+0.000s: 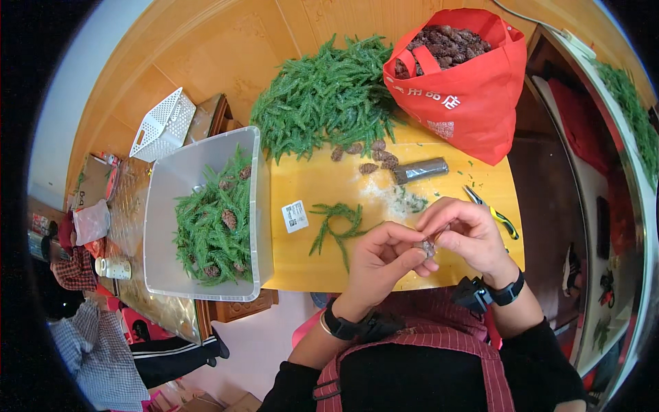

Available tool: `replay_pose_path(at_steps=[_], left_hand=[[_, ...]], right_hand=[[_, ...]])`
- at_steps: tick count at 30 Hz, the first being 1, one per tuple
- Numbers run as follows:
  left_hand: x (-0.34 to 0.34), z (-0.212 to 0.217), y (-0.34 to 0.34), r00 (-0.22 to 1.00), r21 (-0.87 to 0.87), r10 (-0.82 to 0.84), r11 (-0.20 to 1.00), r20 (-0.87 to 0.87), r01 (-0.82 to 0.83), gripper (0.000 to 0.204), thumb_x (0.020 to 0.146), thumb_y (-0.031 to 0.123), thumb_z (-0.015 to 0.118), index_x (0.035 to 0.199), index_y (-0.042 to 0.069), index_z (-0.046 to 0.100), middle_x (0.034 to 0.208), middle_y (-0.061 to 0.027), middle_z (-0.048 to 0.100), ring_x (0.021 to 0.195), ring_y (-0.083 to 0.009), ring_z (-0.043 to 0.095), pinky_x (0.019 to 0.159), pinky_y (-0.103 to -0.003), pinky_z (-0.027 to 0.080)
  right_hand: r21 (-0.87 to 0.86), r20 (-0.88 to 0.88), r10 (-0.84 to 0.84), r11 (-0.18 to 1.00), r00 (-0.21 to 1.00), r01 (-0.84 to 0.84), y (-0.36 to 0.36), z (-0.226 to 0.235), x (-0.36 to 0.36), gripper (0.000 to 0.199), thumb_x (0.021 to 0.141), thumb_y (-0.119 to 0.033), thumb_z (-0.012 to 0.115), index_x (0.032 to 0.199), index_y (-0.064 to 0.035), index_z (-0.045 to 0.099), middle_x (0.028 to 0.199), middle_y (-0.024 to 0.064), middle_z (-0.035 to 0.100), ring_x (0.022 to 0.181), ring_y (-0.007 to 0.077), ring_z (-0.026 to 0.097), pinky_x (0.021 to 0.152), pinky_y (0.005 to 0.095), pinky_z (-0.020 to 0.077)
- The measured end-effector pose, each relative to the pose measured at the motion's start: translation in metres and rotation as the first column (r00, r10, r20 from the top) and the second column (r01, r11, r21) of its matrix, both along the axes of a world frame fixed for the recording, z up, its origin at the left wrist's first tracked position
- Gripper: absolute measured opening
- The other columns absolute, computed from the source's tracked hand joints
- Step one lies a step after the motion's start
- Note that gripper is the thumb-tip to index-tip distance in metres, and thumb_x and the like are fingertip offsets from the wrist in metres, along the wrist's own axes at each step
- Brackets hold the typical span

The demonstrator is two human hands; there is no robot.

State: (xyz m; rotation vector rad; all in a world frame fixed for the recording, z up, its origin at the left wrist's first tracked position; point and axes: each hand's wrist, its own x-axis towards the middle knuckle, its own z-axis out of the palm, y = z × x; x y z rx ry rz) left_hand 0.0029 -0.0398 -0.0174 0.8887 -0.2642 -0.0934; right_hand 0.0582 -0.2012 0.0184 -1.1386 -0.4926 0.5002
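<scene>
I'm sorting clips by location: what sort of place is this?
Probably a small craft workspace, perhaps at home: heaped green sprigs and pliers on a yellow table, plus a red bag of pine cones.

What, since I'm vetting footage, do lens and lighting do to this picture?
Head view: fisheye bends the white cabinet frame, corners go black; glare marks the glossy side table; yellow tabletop looks bright; the small thing between left hand and right hand is hard to identify.

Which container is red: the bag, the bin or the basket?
The bag of cones, at the table's far right; the bin is translucent and the basket white.
</scene>
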Motion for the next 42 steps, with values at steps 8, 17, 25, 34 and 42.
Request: replay_pose_path(at_steps=[8,17,25,34,42], left_hand=[[-0.001,0.001,-0.003,0.999,0.058,0.043,0.997,0.021,-0.044,0.014,0.083,0.002,0.056,0.096,-0.001,0.052,0.088,-0.0152,0.060,0.072,-0.0219,0.063,0.059,-0.028,0.053],[-0.002,0.004,-0.005,0.973,0.187,0.183,0.960,0.144,-0.208,0.018,0.079,-0.005,0.058,0.096,-0.002,0.053,0.091,-0.0144,0.058,0.078,-0.0201,0.062,0.064,-0.028,0.054],[-0.002,0.006,-0.006,0.884,0.414,0.248,0.812,0.396,-0.413,0.024,0.076,-0.010,0.059,0.099,-0.003,0.052,0.096,-0.0138,0.057,0.085,-0.0176,0.060,0.070,-0.027,0.052],[0.006,0.013,0.002,0.980,0.049,-0.054,0.997,-0.190,0.064,0.018,0.086,0.005,0.052,0.103,-0.001,0.052,0.095,-0.0125,0.060,0.080,-0.0192,0.061,0.068,-0.026,0.050],[0.011,0.010,-0.006,0.996,0.047,0.065,0.997,-0.058,-0.062,0.011,0.083,0.002,0.055,0.094,0.001,0.054,0.095,-0.0117,0.060,0.081,-0.0168,0.060,0.068,-0.027,0.049]], right_hand=[[-0.031,0.198,0.018,0.999,0.980,-0.012,-0.001,-0.005,0.000,0.006,0.081,-0.001,0.057,0.086,0.0012,0.055,0.100,0.0115,0.053,0.083,0.0133,0.055,0.076,0.0258,0.0458],[-0.133,0.415,-0.186,0.956,0.890,0.261,0.006,-0.007,-0.006,0.007,0.077,-0.002,0.061,0.079,0.0000,0.055,0.089,0.0097,0.057,0.078,0.0124,0.055,0.069,0.0239,0.0453],[-0.186,0.391,-0.221,0.932,0.894,0.312,0.004,-0.009,-0.013,0.007,0.076,-0.002,0.059,0.078,-0.0010,0.053,0.089,0.0090,0.053,0.081,0.0144,0.051,0.073,0.0250,0.0421],[-0.099,0.481,-0.277,0.926,0.832,0.365,0.002,-0.004,-0.014,0.009,0.073,0.002,0.063,0.079,0.0001,0.057,0.089,0.0093,0.056,0.077,0.0121,0.055,0.071,0.0233,0.0451],[-0.105,0.489,-0.342,0.890,0.802,0.443,0.002,-0.002,-0.016,0.010,0.072,0.003,0.063,0.078,-0.0001,0.056,0.091,0.0094,0.055,0.075,0.0112,0.053,0.068,0.0227,0.0438]])
